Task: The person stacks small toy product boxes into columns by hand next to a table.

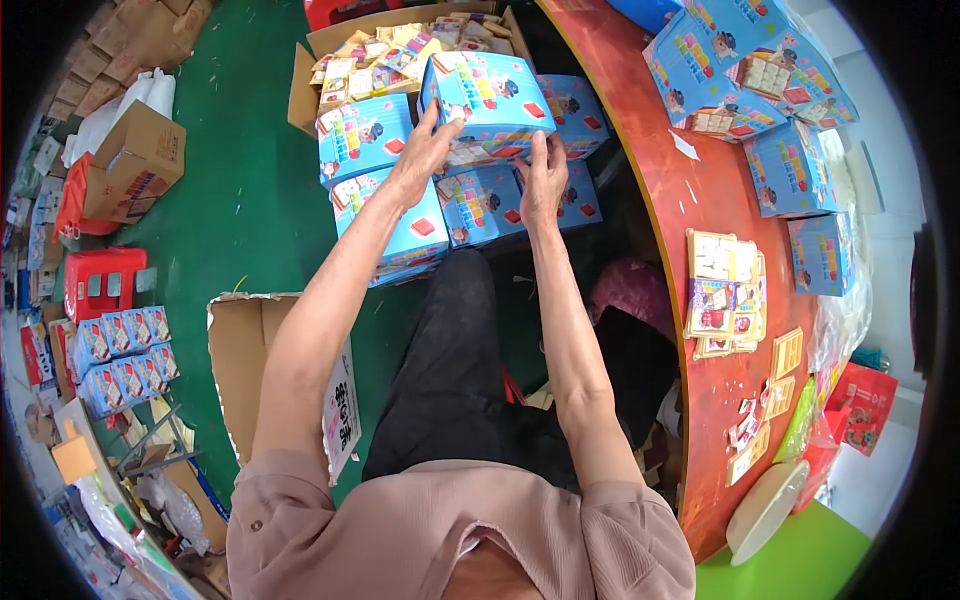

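Observation:
A blue printed box [490, 95] is held between my two hands, above several similar blue boxes. My left hand [428, 152] grips its left front edge, and my right hand [543, 178] presses on its lower right corner. Under and around it are more blue boxes, such as one at the left [365, 135], one lower left [395, 215] and one at the right [575, 110]. Behind them stands an open carton [300, 95] filled with small wrapped packs [380, 65]. The undersides of the lower boxes are hidden.
To the right runs a red table [700, 400] with stacked blue boxes [790, 165] and small flat packs [722, 285]. An open empty carton [235, 360] stands on the green floor [240, 190] at my left. Farther left are a red stool [90, 285] and a brown carton [145, 155].

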Tool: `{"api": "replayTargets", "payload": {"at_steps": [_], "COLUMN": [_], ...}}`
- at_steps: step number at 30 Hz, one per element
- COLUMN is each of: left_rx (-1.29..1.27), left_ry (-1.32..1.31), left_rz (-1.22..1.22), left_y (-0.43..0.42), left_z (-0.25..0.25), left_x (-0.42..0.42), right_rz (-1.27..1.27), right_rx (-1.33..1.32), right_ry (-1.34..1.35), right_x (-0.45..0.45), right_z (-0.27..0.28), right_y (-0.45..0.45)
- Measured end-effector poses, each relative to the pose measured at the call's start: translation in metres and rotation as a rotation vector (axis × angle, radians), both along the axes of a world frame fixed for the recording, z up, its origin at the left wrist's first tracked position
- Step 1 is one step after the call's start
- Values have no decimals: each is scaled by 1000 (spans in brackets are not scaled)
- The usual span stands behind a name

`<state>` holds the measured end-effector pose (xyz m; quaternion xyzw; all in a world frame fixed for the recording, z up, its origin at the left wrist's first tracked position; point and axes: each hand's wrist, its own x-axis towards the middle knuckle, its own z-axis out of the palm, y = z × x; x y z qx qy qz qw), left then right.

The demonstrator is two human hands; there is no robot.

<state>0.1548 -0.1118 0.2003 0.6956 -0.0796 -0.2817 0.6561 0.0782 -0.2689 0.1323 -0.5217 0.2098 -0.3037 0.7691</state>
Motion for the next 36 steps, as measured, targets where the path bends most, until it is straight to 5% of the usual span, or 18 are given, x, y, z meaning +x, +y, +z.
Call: {"api": "replayTargets", "payload": {"at_steps": [17, 23, 26, 29, 34, 36], "left_rx": [-122, 25, 367, 672, 753, 912], "left_ry": [69, 16, -127, -650, -1157, -1084], "left_rz": [-74, -99, -182, -100, -220, -361], "left_y": [10, 19, 26, 24, 8, -1], "left_z": [-8, -28, -22, -30, -42, -41], "left_x": [23, 34, 33, 30, 19, 19], "right_rz": [0, -20, -19, -62, -93, -79], "right_rx": [-180, -332, -420, -641, -463, -268], "right_ry": [84, 133, 196, 122, 237, 355], "right_x": [16, 24, 23, 15, -13, -19], "right_z": [-3, -21, -33, -46, -69, -78], "right_y": [-10, -5, 0, 2, 11, 19]}}
